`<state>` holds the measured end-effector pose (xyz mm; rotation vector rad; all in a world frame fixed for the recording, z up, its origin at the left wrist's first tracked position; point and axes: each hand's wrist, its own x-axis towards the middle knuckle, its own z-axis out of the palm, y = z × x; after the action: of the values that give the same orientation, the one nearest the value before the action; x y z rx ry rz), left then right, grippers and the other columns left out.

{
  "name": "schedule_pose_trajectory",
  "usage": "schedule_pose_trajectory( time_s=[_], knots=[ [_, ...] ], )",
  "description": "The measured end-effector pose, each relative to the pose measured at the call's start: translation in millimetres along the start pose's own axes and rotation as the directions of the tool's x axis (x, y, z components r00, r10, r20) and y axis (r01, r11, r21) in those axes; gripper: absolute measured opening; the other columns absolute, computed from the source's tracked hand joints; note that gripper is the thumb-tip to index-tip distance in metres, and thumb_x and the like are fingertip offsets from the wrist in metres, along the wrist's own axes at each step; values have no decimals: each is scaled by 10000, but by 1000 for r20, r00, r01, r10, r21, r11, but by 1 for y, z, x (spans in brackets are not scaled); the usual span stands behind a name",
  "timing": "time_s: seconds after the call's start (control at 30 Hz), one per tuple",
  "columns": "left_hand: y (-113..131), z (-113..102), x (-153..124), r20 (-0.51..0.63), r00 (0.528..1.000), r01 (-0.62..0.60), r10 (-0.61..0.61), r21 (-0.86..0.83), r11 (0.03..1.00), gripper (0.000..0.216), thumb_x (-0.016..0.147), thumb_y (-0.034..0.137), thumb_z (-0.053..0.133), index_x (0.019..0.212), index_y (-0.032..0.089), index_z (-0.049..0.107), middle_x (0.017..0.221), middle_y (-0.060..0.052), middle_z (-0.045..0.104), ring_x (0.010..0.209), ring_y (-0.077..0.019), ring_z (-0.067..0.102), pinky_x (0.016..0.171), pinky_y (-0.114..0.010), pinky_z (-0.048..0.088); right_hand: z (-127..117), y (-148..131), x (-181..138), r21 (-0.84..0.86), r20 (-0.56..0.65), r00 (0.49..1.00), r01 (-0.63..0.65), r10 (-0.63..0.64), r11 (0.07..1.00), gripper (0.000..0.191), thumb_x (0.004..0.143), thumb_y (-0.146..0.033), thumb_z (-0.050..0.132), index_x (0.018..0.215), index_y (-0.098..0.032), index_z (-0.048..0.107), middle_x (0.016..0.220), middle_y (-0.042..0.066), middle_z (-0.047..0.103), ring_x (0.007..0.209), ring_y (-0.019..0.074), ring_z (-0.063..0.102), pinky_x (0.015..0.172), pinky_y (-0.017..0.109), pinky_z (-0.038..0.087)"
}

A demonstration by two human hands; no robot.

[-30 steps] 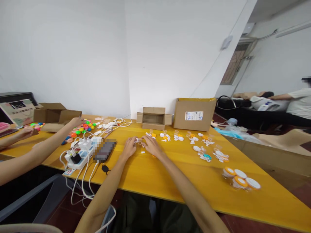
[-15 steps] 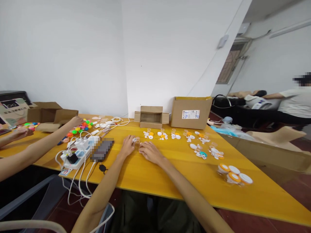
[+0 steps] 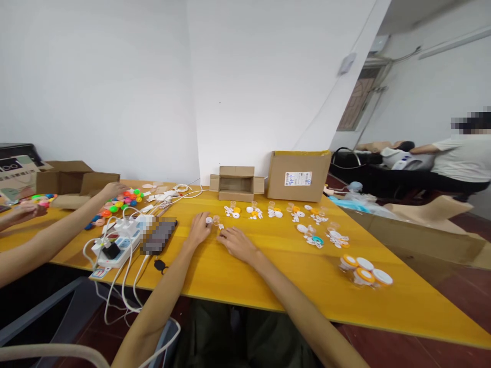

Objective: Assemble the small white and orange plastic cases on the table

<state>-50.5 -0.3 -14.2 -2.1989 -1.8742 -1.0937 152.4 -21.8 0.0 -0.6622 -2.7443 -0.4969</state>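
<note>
My left hand (image 3: 198, 230) rests on the yellow table (image 3: 268, 276), its fingertips pinched on a small white cap (image 3: 209, 220). Just right of the cap stands a tiny clear cup (image 3: 216, 220), with small white bits (image 3: 221, 226) lying in front of it. My right hand (image 3: 238, 243) lies flat on the table beside the left, fingers stretched toward those bits and holding nothing. A row of small piles of white and orange pieces (image 3: 253, 212) runs to the right beyond both hands.
Small jars with orange and white lids (image 3: 364, 273) sit at the right. Two cardboard boxes (image 3: 237, 183) (image 3: 298, 175) stand by the wall. A power strip with cables (image 3: 118, 237) and a dark phone (image 3: 158, 236) lie to the left. A co-worker's arm (image 3: 57, 235) reaches coloured balls (image 3: 123, 200).
My right hand has pulled back from the small pieces toward me and now lies flat. The left hand stays at the white cap. The view has shifted slightly.
</note>
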Motion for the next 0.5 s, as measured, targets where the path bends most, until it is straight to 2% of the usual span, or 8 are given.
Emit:
schedule_pose_trajectory(
  time_s=[0.1, 0.2, 0.37, 0.5],
  knots=[
    [7, -5, -2, -75, 996, -39, 40, 13, 999, 285, 852, 164, 574, 1123, 244, 614, 1024, -72, 687, 1022, -265, 638, 910, -402, 499, 1, -2, -2, -28, 8, 999, 31, -31, 999, 164, 940, -129, 570, 1055, -202, 661, 1008, 87, 688, 986, 209, 627, 835, 323, 505],
    [17, -12, -7, -89, 985, -145, 146, 26, 989, 251, 871, 180, 550, 1106, 239, 612, 1037, -73, 682, 1030, -258, 621, 913, -394, 478, 7, -3, -5, -32, -13, 999, 33, -33, 999, 156, 967, -140, 532, 1045, -190, 658, 978, 91, 685, 977, 205, 630, 816, 317, 525],
    [30, -18, -12, 39, 929, -370, 369, 27, 929, 205, 920, 221, 508, 1090, 242, 621, 1048, -63, 689, 1042, -244, 598, 914, -385, 447, 16, -1, -12, -21, -68, 997, 28, -29, 999, 185, 975, -136, 506, 1072, -183, 657, 963, 88, 692, 953, 206, 640, 812, 332, 555],
    [33, -17, -12, 122, 872, -482, 475, 39, 875, 220, 950, 227, 475, 1108, 242, 628, 1097, -76, 695, 1137, -250, 563, 951, -396, 417, 16, 2, -20, -31, -70, 998, 2, -4, 1000, 196, 962, -137, 533, 1113, -175, 651, 989, 89, 700, 970, 202, 645, 851, 328, 554]
  ],
)
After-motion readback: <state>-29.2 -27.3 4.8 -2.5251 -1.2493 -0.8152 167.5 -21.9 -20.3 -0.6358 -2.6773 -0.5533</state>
